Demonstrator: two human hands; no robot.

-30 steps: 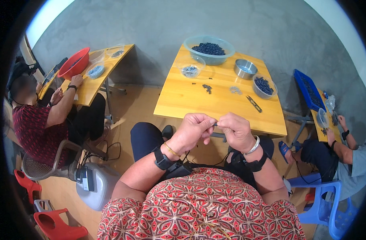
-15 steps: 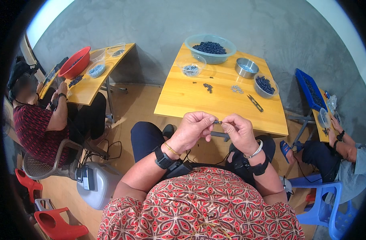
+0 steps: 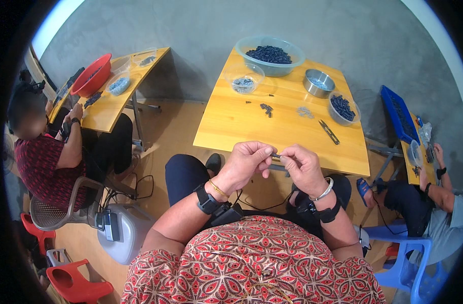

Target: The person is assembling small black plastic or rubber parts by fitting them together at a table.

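Note:
My left hand [image 3: 247, 161] and my right hand [image 3: 301, 166] meet fingertip to fingertip just in front of the near edge of the wooden table [image 3: 231, 126]. Pinched between them is a small dark part [image 3: 276, 155], mostly hidden by my fingers. Both wrists carry black bands; the right one also has a silver bangle. On the table lie a few loose dark parts [image 3: 266, 108], a small pile of pale bits [image 3: 305, 111] and a pair of cutters [image 3: 329, 131].
At the table's far side stand a large clear bowl of dark parts [image 3: 270, 54], a smaller clear bowl [image 3: 244, 79], a metal bowl [image 3: 318, 82] and a clear tub of dark parts [image 3: 342, 107]. A person sits at a left table with a red basin [image 3: 92, 75]; another person sits at right beside a blue tray [image 3: 397, 112].
My hands stay together at the same spot; the fingers have shifted slightly around the small part. The person at left has moved an arm a little.

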